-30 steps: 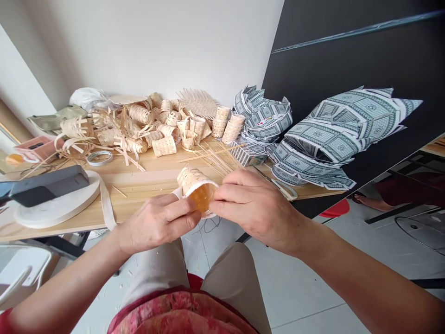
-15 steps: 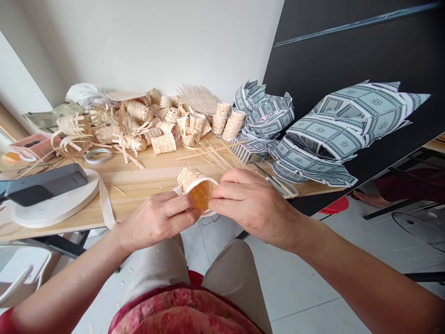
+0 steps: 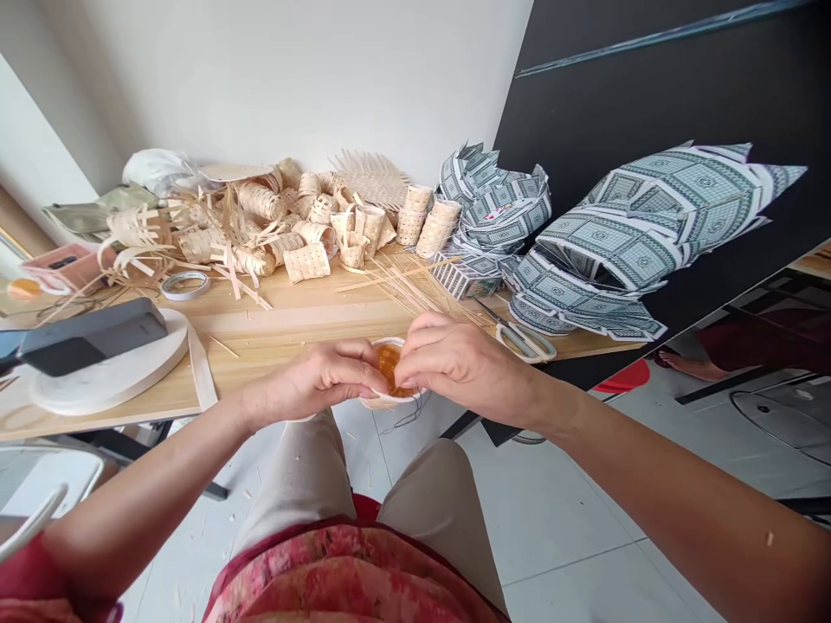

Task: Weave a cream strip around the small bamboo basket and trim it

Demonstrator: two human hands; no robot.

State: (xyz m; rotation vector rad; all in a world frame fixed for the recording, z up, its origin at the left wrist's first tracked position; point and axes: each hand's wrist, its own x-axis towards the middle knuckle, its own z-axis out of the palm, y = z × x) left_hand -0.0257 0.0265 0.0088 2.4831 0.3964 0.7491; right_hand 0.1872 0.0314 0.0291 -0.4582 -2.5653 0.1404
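tape roll point(image 3: 185, 285), scissors point(image 3: 523, 338), woven baskets point(image 3: 305, 227)

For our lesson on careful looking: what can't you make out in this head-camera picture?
Head view.
- Basket: its sides, covered by left hand and right hand.
- Someone's foot: black panel hides most of that person.
- White roll: its middle, under the dark device.
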